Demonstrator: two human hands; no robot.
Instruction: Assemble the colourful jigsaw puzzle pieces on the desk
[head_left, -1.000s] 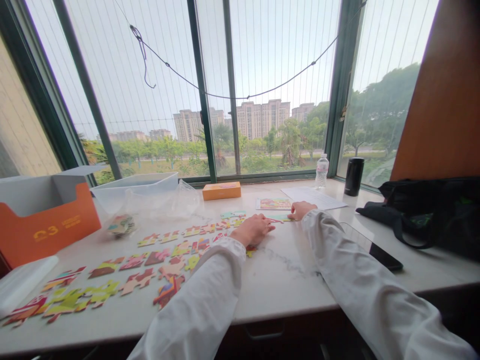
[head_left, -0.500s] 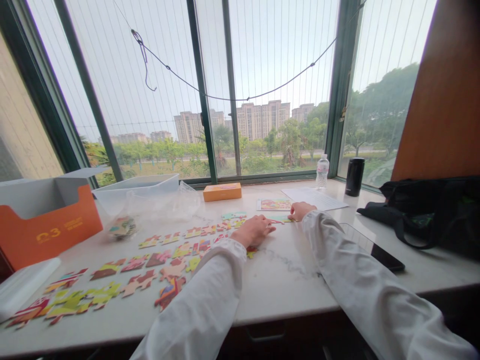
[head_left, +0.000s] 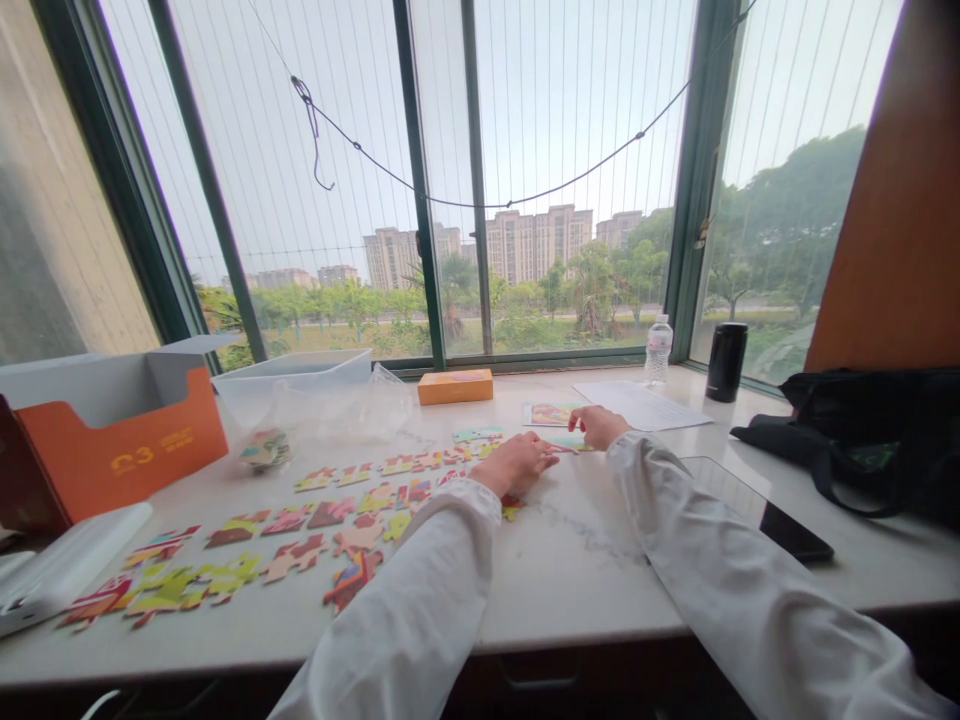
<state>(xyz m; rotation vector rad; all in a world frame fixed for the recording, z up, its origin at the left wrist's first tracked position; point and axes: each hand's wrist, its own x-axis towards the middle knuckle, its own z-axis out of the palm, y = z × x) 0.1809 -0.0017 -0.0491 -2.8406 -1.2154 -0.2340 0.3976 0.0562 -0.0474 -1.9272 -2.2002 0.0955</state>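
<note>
My left hand rests low over the table, fingers stretched to the right, tips at the left end of a joined strip of pale green and pink puzzle pieces. It partly covers some pieces below the palm. My right hand hovers just above the strip's right end, fingers bent and a little apart, with nothing visible in them. Behind it lies a small colourful picture card, partly hidden by the fingers. Rows of loose and joined puzzle pieces spread to the left of my left forearm.
An orange box, a white tray and clear plastic bags with pieces stand left. A small orange box is at the back. Rightward are paper, a bottle, a black tumbler, a phone and a black bag.
My right hand has lifted its fingertips slightly off the strip of pieces. My left hand stays nearly in place. The whole view has shifted a little to the left.
</note>
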